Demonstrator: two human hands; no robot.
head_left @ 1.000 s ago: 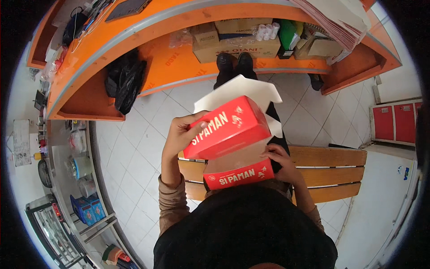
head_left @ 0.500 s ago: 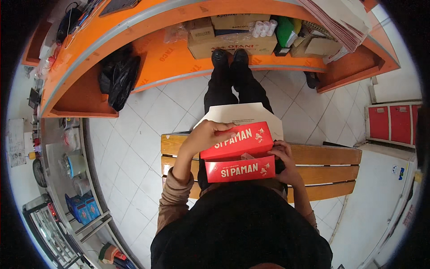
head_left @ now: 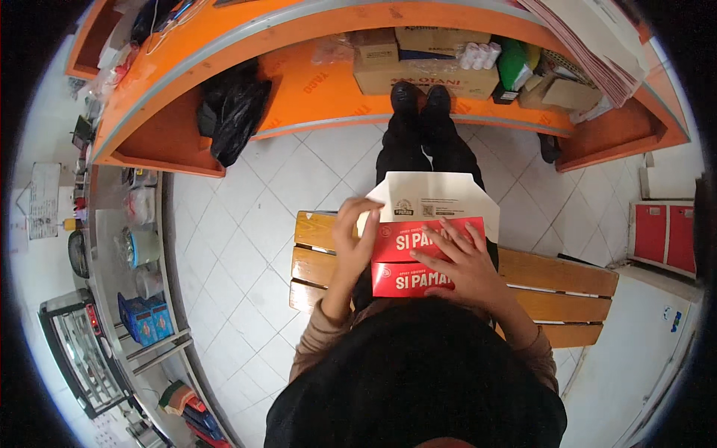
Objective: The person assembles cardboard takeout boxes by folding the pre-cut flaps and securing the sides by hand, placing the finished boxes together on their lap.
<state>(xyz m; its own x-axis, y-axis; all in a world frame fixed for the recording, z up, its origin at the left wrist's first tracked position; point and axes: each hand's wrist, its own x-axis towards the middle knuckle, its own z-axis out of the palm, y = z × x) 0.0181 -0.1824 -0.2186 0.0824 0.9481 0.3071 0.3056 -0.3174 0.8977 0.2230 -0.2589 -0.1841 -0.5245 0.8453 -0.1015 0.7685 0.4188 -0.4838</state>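
Where half a second ago the left hand point(head_left: 357, 237) held the red cardboard carton point(head_left: 422, 254) from above, it now grips the carton's left end, fingers curled over the edge beside the raised white inner flap point(head_left: 437, 198). Right hand point(head_left: 463, 261): laid flat, fingers spread, pressing the carton's red top panel down rather than clasping it. Carton: lowered from chest height a second ago, now resting on the lap over the slatted wooden bench point(head_left: 556, 272); judged a closing or flattening press. Beyond the grip: black shoes point(head_left: 420, 97), then the curved orange counter shelf point(head_left: 328, 89) stacked with brown boxes point(head_left: 418, 63).
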